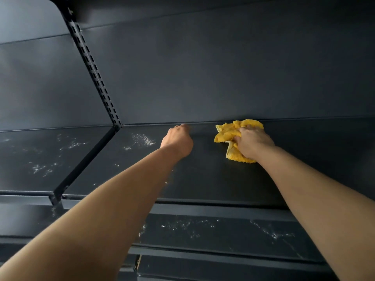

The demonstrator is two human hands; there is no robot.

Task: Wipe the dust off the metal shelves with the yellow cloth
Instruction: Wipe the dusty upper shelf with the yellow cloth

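Observation:
A dark metal shelf (213,179) runs across the middle of the view. My right hand (253,141) presses a bunched yellow cloth (229,132) onto the shelf close to its back edge, right of centre. My left hand (177,139) rests on the shelf to the left of the cloth, fingers curled under and holding nothing. White dust patches (142,139) lie on the shelf left of that hand. The lower shelf (233,232) also carries white dust streaks.
A slotted upright post (95,72) rises at the left and meets a bracket (85,161) that divides this shelf from the neighbouring dusty shelf (30,159). A dark back panel (223,67) stands behind, and another shelf overhangs at the top.

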